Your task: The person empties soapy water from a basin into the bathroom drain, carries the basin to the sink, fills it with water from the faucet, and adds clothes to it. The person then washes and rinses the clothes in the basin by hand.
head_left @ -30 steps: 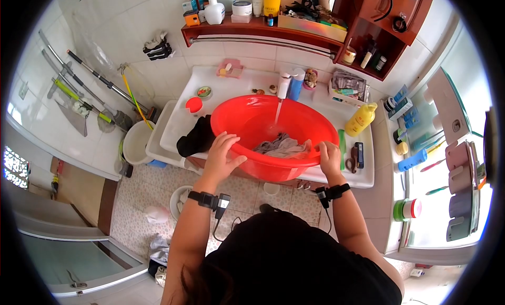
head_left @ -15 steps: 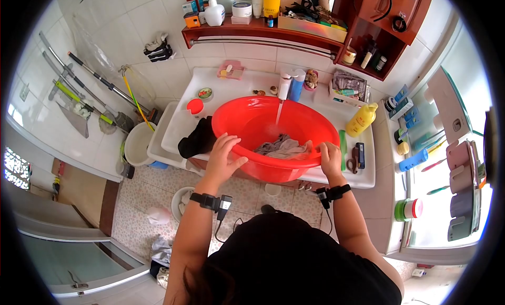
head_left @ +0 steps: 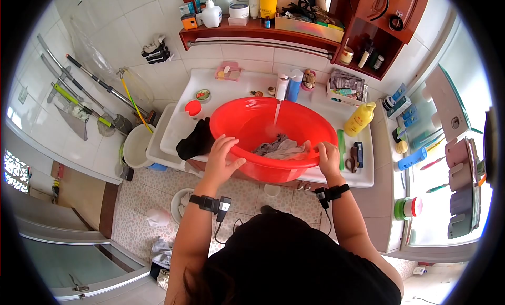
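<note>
A large red basin (head_left: 273,172) sits on the white sink counter, tilted slightly toward me. Water from the tap (head_left: 283,85) runs down into it, onto a wet greyish cloth (head_left: 284,148) at its near side. My left hand (head_left: 222,162) rests against the basin's left front rim, thumb spread away from the fingers. At the right front rim, my right hand (head_left: 328,158) has its fingers closed on the edge. A black cloth (head_left: 195,140) lies just left of the basin, near my left hand.
On the white counter (head_left: 176,131) stand a yellow bottle (head_left: 360,118), a blue bottle (head_left: 294,86) and a red-topped cup (head_left: 193,109). Scissors (head_left: 351,162) and a green brush (head_left: 341,150) lie right of the basin. A wooden shelf (head_left: 252,32) hangs above. A white bucket (head_left: 138,153) stands left.
The whole view has shifted very slightly. Both hands keep their places on the basin rim, and water still runs onto the cloth.
</note>
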`<state>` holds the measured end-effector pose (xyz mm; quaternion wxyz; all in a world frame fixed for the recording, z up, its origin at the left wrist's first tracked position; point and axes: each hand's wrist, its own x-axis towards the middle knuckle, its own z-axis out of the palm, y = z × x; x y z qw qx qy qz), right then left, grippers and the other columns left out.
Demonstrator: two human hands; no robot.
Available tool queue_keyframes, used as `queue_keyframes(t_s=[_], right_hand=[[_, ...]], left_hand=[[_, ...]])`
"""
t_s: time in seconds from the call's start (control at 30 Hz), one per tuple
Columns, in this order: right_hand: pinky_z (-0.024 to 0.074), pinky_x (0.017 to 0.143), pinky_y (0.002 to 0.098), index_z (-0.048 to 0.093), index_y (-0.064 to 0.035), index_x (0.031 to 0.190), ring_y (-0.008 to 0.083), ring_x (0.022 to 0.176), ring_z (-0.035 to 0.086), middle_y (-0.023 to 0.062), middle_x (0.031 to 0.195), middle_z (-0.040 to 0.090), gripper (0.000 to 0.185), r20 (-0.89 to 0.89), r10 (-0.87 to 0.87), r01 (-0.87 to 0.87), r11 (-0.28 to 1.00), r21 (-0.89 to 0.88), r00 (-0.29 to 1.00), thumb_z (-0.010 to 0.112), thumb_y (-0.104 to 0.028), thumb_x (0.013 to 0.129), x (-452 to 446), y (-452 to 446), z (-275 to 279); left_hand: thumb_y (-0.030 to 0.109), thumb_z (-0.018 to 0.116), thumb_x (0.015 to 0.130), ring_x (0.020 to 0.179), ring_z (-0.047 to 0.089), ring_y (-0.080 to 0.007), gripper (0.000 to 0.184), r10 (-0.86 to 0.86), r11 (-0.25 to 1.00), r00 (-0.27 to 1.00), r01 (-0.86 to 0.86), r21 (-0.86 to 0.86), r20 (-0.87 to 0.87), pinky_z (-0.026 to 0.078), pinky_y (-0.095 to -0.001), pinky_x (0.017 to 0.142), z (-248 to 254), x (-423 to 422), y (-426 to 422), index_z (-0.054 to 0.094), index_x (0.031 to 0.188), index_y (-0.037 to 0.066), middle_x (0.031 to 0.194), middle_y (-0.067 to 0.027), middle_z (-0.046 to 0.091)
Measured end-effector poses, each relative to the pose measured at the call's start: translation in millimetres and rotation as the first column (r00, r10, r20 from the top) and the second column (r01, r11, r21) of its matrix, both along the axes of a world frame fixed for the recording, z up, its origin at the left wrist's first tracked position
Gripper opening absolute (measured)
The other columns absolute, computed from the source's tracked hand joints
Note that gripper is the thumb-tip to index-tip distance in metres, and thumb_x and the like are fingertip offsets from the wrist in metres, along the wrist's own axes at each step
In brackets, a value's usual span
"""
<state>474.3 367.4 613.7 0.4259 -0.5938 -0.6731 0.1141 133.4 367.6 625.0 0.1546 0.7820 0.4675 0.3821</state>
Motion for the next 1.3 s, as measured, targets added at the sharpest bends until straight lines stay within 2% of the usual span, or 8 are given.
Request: queue_keyframes(t_s=[0.3, 0.4, 0.47, 0.57, 0.67, 1.0, 1.07, 1.3], right_hand=[[0.0423, 0.062, 0.0385, 0.059, 0.0010, 0.067, 0.0309, 0.065, 0.057, 0.0141, 0.066, 0.060, 0.032, 0.065, -0.024, 0.024, 1.000, -0.011, 0.998, 0.042, -0.019, 0.085, 4.2, 2.2, -7.9], [0.0423, 0.062, 0.0386, 0.059, 0.0009, 0.067, 0.0309, 0.065, 0.057, 0.0140, 0.066, 0.059, 0.032, 0.041, -0.015, 0.016, 1.000, -0.014, 0.999, 0.042, -0.019, 0.085, 2.0, 0.5, -5.3], [0.0400, 0.064, 0.0433, 0.057, 0.0008, 0.065, 0.0358, 0.064, 0.054, 0.0171, 0.064, 0.057, 0.030, -0.042, -0.013, 0.014, 1.000, 0.023, 0.999, 0.045, -0.018, 0.085, -0.6, -0.1, -3.6], [0.0409, 0.065, 0.0431, 0.058, 0.0008, 0.065, 0.0360, 0.065, 0.055, 0.0172, 0.065, 0.058, 0.031, -0.058, -0.009, 0.008, 1.000, -0.009, 0.998, 0.045, -0.018, 0.085, -1.2, -0.7, -0.5], [0.0410, 0.064, 0.0431, 0.058, 0.0007, 0.063, 0.0361, 0.064, 0.055, 0.0171, 0.063, 0.058, 0.031, -0.026, -0.027, 0.027, 1.000, 0.007, 0.999, 0.045, -0.018, 0.085, 0.0, 0.9, -4.5], [0.0411, 0.063, 0.0432, 0.057, 0.0019, 0.063, 0.0367, 0.063, 0.055, 0.0185, 0.063, 0.057, 0.031, -0.035, -0.010, 0.010, 1.000, 0.014, 0.999, 0.045, -0.017, 0.084, 1.8, 2.5, -7.9], [0.0440, 0.062, 0.0372, 0.058, 0.0021, 0.071, 0.0305, 0.065, 0.058, 0.0150, 0.067, 0.059, 0.031, 0.036, 0.000, 0.000, 1.000, -0.008, 0.999, 0.041, -0.018, 0.086, 5.3, 3.2, -11.4], [0.0441, 0.062, 0.0372, 0.058, 0.0022, 0.071, 0.0305, 0.065, 0.059, 0.0151, 0.067, 0.060, 0.032, 0.045, 0.004, -0.003, 1.000, -0.019, 0.999, 0.040, -0.019, 0.086, 4.3, 2.3, -6.9]], left_hand=[[0.031, 0.070, 0.075, 0.124, 0.037, -0.0340, 0.050, 0.005, 1.000, 1.000, -0.005, -0.001, -0.003, 0.031, -0.0435, 0.102, 0.9, 0.4, -0.7, 0.055, 0.115, 0.006, 0.122, -0.0119, 0.051], [0.030, 0.070, 0.075, 0.124, 0.037, -0.0341, 0.050, 0.005, 1.000, 1.000, -0.005, 0.005, -0.007, 0.031, -0.0435, 0.102, 0.9, 0.5, -1.3, 0.054, 0.116, 0.006, 0.123, -0.0118, 0.051], [0.030, 0.070, 0.074, 0.124, 0.037, -0.0341, 0.050, 0.004, 1.000, 1.000, -0.004, 0.005, -0.003, 0.031, -0.0436, 0.102, 1.4, 0.9, -1.4, 0.054, 0.116, 0.006, 0.123, -0.0118, 0.051], [0.030, 0.070, 0.074, 0.124, 0.037, -0.0341, 0.050, 0.006, 1.000, 1.000, -0.006, 0.005, -0.008, 0.031, -0.0435, 0.102, 1.9, 0.7, -1.2, 0.054, 0.116, 0.006, 0.123, -0.0118, 0.051], [0.029, 0.071, 0.073, 0.120, 0.041, -0.0353, 0.049, 0.022, 0.998, 1.000, -0.021, 0.056, -0.015, 0.035, -0.0434, 0.099, 3.0, 2.2, -1.8, 0.055, 0.112, 0.004, 0.118, -0.0123, 0.054], [0.029, 0.071, 0.072, 0.119, 0.041, -0.0354, 0.049, 0.020, 0.998, 1.000, -0.020, 0.060, -0.006, 0.035, -0.0433, 0.098, 2.8, 1.8, -1.8, 0.055, 0.112, 0.004, 0.118, -0.0123, 0.054], [0.031, 0.070, 0.074, 0.123, 0.037, -0.0335, 0.051, 0.006, 1.000, 1.000, -0.006, 0.016, 0.001, 0.031, -0.0432, 0.102, 1.1, 0.6, -1.5, 0.054, 0.116, 0.006, 0.122, -0.0115, 0.051], [0.029, 0.071, 0.073, 0.120, 0.040, -0.0350, 0.049, 0.019, 0.998, 1.000, -0.018, 0.056, -0.008, 0.034, -0.0433, 0.099, 1.4, 1.2, -1.2, 0.055, 0.112, 0.004, 0.119, -0.0122, 0.053]])
